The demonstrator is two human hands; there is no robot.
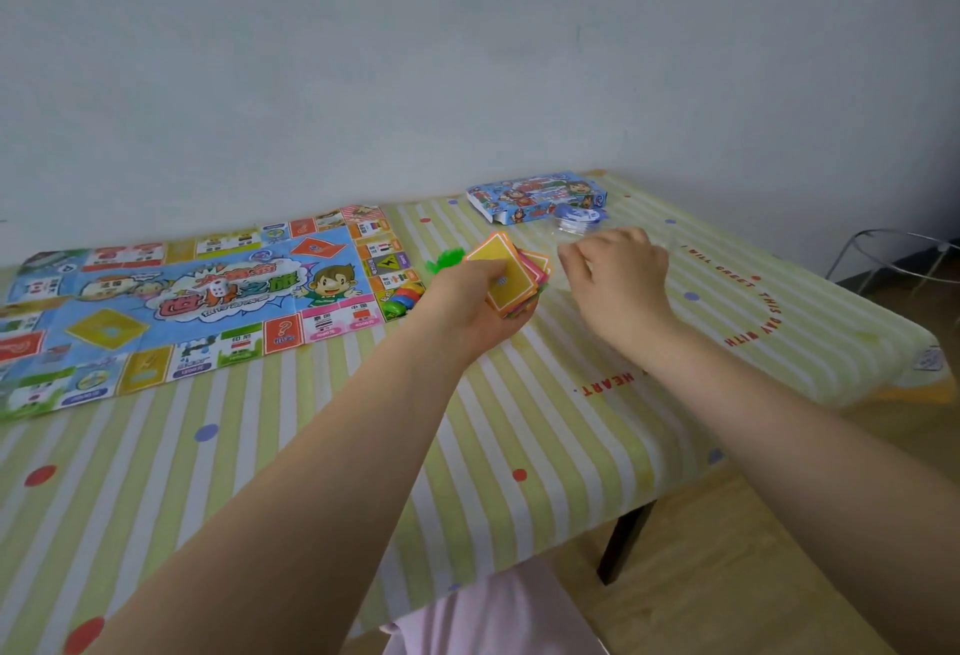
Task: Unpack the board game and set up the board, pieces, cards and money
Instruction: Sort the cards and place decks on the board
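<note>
The paper game board (171,301) lies unfolded on the left of the table, with a white die (220,284) on its middle. My left hand (478,301) grips a stack of cards (511,275), yellow on top with pink and orange edges beneath. My right hand (618,275) hovers just right of the stack, fingers loosely curled, with clear plastic wrap (566,233) by its fingertips; whether it holds the wrap is unclear. Green plastic pieces (444,258) and coloured tokens (402,298) lie at the board's right edge. The blue game box (535,197) lies at the back.
A striped green-and-white tablecloth (519,420) covers the table. A blue-and-white packet (579,217) lies in front of the box. The table's right edge drops to a wooden floor, and a metal chair frame (893,254) stands at the far right.
</note>
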